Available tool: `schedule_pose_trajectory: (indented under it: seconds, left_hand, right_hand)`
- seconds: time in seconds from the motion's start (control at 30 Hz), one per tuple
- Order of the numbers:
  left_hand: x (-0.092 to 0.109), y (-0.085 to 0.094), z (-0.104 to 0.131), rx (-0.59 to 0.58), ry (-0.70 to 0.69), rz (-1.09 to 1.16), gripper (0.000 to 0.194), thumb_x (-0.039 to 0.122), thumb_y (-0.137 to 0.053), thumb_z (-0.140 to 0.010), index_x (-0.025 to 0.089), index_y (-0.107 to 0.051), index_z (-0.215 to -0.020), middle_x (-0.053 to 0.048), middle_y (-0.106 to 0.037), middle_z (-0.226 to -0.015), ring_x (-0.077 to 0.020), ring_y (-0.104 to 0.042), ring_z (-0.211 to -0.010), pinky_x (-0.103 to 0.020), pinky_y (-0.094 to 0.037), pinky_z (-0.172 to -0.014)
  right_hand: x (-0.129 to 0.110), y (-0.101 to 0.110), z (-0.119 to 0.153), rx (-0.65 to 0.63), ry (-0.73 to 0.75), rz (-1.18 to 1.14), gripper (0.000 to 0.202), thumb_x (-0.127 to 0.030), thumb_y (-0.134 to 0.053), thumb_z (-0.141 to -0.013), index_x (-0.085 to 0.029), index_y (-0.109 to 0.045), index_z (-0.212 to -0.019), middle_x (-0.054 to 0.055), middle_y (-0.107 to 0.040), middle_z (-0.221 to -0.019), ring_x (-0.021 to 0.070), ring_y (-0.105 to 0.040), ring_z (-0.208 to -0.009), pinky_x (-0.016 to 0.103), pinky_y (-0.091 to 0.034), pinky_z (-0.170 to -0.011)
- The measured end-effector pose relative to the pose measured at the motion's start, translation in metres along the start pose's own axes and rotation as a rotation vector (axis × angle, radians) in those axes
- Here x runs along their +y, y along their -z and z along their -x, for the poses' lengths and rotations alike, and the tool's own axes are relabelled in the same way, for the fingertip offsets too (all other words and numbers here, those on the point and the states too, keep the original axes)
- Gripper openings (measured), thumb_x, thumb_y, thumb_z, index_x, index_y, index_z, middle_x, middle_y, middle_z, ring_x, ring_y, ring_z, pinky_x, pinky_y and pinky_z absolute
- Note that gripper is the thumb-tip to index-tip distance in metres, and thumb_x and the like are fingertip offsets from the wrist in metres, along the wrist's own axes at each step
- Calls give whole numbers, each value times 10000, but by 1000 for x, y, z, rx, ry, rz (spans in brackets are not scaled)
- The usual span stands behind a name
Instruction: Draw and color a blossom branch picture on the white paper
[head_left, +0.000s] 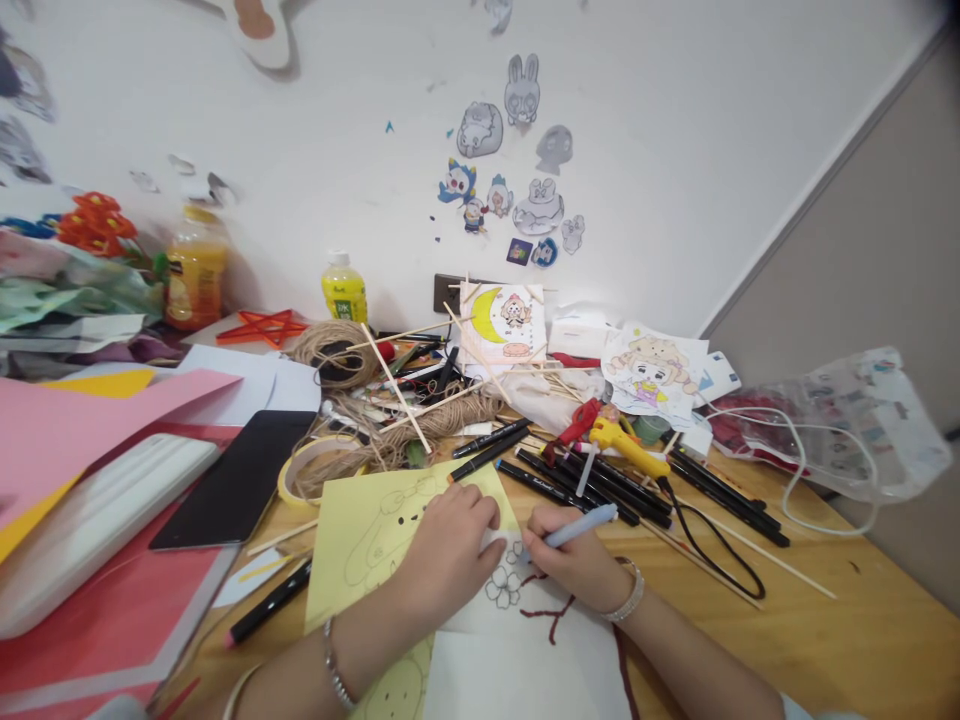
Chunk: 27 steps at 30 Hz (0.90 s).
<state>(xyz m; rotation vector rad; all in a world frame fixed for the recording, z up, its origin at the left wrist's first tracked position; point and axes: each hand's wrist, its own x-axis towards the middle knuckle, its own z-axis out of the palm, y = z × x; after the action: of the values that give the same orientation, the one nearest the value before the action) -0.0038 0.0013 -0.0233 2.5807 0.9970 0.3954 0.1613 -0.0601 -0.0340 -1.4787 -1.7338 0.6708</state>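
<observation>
Over the white sheet, pen gripped in the right hand, left hand loosely open

At the middle of the desk, the right hand (574,560) is closed around a pen (581,524), fingers and thumb together on its barrel. The pen slants, its back end up to the right and its lower end down at the drawn flowers (504,588) on the white sheet (517,675). Whether the tip touches the paper, I cannot tell.

The left hand (454,545) rests palm down over the papers, its fingers slightly bent and its thumb apart from them, with nothing seen in its grasp. The thumb points toward the right hand; the two hands are close but apart.

The white sheet lies under the hands, overlapping the yellow sheet (337,520), which bears line drawings partly covered by the left hand and forearm. A dark red branch (551,612) is drawn just below the flowers.

Beyond the hands are black markers (547,485) and a yellow glue gun (630,447); the tape roll (289,480) and a black tablet (240,480) lie to the left.
</observation>
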Motion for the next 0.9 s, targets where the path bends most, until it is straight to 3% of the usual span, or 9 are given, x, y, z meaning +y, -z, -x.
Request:
schedule_pose_trajectory:
  seconds: [0.9]
  left_hand:
    - [-1,-2,0,5,1,-14,71,248,-579,-765,203,-558,-816,-30,-551,-868,-215,-498,-875,-339,-377,-770]
  right_hand:
    - [0,-1,1,-20,-45,-52,253,-227,-414,-734,-229,-277,-521,-56,-348,-475,108,-355,-463,229,-281,-458]
